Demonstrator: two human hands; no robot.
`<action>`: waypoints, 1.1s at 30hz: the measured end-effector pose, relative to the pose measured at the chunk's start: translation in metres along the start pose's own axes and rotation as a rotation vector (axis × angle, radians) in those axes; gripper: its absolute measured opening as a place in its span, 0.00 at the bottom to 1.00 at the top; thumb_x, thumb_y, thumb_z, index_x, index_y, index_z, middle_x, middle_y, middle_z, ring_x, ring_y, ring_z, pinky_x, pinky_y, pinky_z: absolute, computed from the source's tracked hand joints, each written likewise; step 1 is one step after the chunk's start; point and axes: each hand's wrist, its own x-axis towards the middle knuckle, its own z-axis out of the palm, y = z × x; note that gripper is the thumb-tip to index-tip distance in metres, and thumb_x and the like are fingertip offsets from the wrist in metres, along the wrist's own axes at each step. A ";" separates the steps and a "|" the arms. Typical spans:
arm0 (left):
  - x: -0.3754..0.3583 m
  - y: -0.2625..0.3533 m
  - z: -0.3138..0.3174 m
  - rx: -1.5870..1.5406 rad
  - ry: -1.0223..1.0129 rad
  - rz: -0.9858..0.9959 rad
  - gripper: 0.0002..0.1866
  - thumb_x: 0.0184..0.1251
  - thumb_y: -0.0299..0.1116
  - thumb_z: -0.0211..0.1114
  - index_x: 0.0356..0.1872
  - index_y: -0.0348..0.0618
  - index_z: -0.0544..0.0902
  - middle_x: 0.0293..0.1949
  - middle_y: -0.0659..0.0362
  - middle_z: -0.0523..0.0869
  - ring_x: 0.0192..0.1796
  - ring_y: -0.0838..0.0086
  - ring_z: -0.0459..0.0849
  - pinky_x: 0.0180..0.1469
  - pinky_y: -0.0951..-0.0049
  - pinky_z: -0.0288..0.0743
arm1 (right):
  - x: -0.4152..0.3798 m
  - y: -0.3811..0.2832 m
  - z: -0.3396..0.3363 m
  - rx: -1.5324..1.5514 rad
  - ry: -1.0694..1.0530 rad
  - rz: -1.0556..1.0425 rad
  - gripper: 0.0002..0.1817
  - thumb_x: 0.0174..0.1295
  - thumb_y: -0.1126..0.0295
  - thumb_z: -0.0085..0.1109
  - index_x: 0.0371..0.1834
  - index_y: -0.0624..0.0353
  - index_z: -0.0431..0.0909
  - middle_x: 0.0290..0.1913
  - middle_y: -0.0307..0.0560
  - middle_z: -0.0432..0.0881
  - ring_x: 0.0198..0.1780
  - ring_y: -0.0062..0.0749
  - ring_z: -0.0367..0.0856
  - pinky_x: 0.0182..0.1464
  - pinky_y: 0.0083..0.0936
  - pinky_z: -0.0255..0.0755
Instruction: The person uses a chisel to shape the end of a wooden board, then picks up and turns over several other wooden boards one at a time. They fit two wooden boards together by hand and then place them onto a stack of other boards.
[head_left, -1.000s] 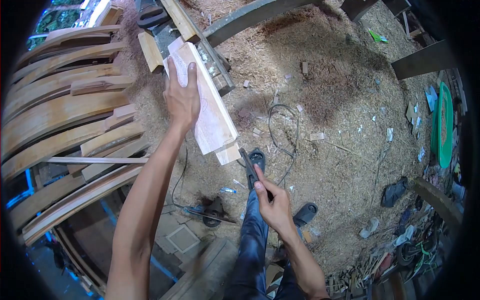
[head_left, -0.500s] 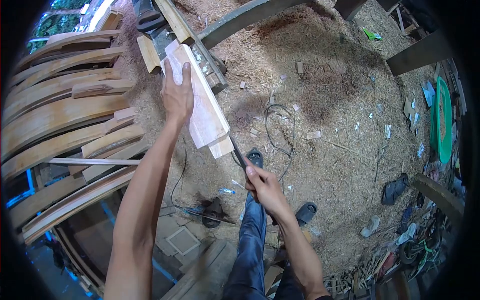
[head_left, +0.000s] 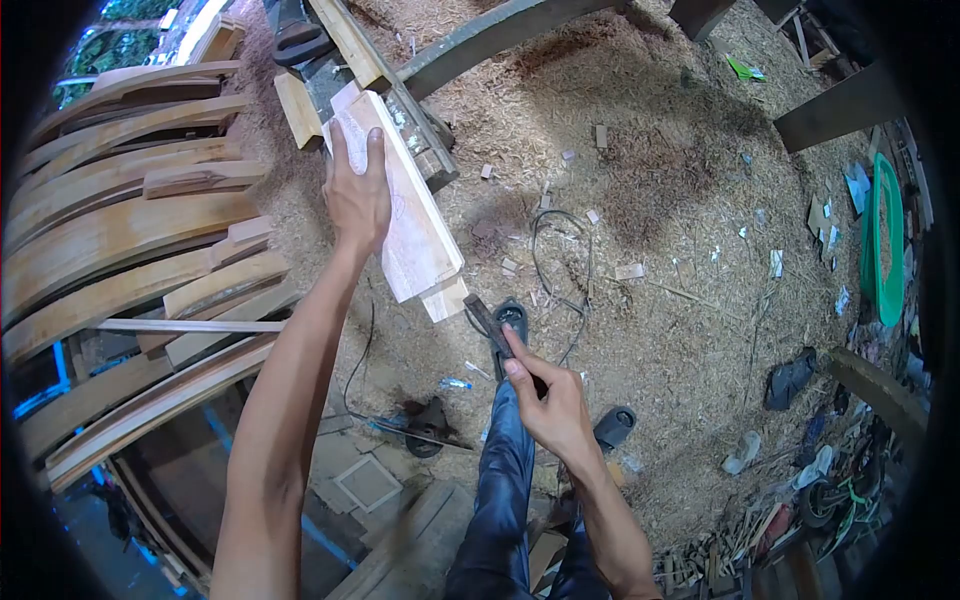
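A pale wooden board (head_left: 415,235) lies slanting on a narrow bench (head_left: 410,125), its lower end sticking out past the bench. My left hand (head_left: 358,195) rests on the board's upper part, fingers and thumb spread apart over it. A small wood piece (head_left: 445,300) juts from under the board's lower end. My right hand (head_left: 548,398) is closed around a dark, flat, bar-like tool (head_left: 488,325), whose tip points up and left, close to that small piece. Most of the tool's rear is hidden in the hand.
Curved wooden pieces (head_left: 130,225) are stacked at the left. A dark cable (head_left: 535,250) loops over the shavings-covered ground. At the right are a green basin (head_left: 883,240) and a post (head_left: 840,108). Sandals (head_left: 614,428) are on the feet below.
My right hand has moved slightly down and right, and the tool has drawn away from the board's edge, with more of its front showing. The board's lower end has shifted slightly right and down.
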 end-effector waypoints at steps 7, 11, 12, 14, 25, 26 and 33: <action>0.000 0.001 -0.002 0.016 -0.012 0.001 0.41 0.70 0.59 0.47 0.72 0.36 0.55 0.64 0.35 0.67 0.65 0.41 0.67 0.68 0.57 0.58 | 0.003 0.002 0.008 -0.007 -0.017 0.040 0.21 0.67 0.62 0.53 0.64 0.46 0.73 0.45 0.65 0.81 0.25 0.20 0.77 0.31 0.27 0.72; 0.000 0.000 0.000 0.007 -0.011 0.016 0.41 0.70 0.59 0.47 0.72 0.35 0.54 0.64 0.34 0.67 0.65 0.40 0.66 0.69 0.57 0.57 | 0.008 -0.004 0.008 0.052 -0.026 0.053 0.21 0.68 0.64 0.52 0.64 0.48 0.73 0.48 0.63 0.81 0.45 0.32 0.85 0.45 0.28 0.75; 0.000 0.000 0.000 -0.001 0.002 0.030 0.41 0.70 0.59 0.47 0.72 0.35 0.54 0.64 0.34 0.67 0.65 0.40 0.66 0.69 0.57 0.57 | 0.010 -0.003 0.010 0.051 -0.027 0.051 0.21 0.68 0.64 0.52 0.64 0.48 0.73 0.48 0.63 0.81 0.45 0.32 0.85 0.45 0.28 0.75; 0.000 0.001 -0.001 -0.001 -0.004 0.019 0.41 0.70 0.59 0.47 0.72 0.36 0.54 0.64 0.34 0.67 0.65 0.40 0.66 0.69 0.56 0.57 | 0.011 0.001 0.014 0.093 -0.010 0.012 0.20 0.68 0.65 0.52 0.63 0.52 0.73 0.51 0.62 0.80 0.58 0.43 0.77 0.55 0.29 0.71; 0.000 0.000 -0.001 0.022 0.005 0.019 0.41 0.70 0.59 0.48 0.72 0.37 0.55 0.63 0.35 0.69 0.64 0.40 0.68 0.68 0.57 0.60 | 0.023 0.027 0.036 0.232 0.010 -0.080 0.21 0.72 0.59 0.48 0.65 0.52 0.72 0.22 0.33 0.68 0.23 0.14 0.65 0.26 0.15 0.60; 0.000 -0.002 0.000 0.016 0.012 0.029 0.41 0.70 0.59 0.48 0.72 0.37 0.55 0.63 0.35 0.69 0.65 0.41 0.68 0.68 0.57 0.59 | 0.019 0.028 0.034 0.557 -0.087 0.109 0.19 0.71 0.58 0.49 0.60 0.53 0.75 0.22 0.33 0.68 0.21 0.14 0.63 0.24 0.17 0.58; -0.001 0.003 -0.003 0.031 -0.006 -0.020 0.40 0.70 0.59 0.48 0.72 0.39 0.55 0.64 0.37 0.68 0.65 0.41 0.67 0.68 0.57 0.59 | 0.066 0.007 0.028 0.433 -0.006 0.194 0.21 0.64 0.54 0.59 0.44 0.65 0.83 0.22 0.33 0.72 0.20 0.16 0.66 0.24 0.20 0.59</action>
